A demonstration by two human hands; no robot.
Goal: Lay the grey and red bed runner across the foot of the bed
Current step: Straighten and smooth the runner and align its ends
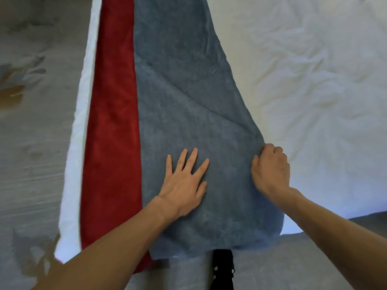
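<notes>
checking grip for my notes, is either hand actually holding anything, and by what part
The right hand pinches the bed runner by its grey right-hand edge. The left hand holds nothing; it lies flat, fingers spread, on the grey cloth.

Showing grey and red on the bed runner (188,101).
Lying on plain white bedding (314,80) right of the right hand (270,168); mottled grey floor (31,143) left of the left hand (184,185).

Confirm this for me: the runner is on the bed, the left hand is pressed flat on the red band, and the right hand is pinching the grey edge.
Not quite. The head view shows the left hand pressed flat on the grey part of the runner, not on the red band, which lies further left, untouched. The rest holds: the runner is on the bed and the right hand pinches the grey edge.
</notes>
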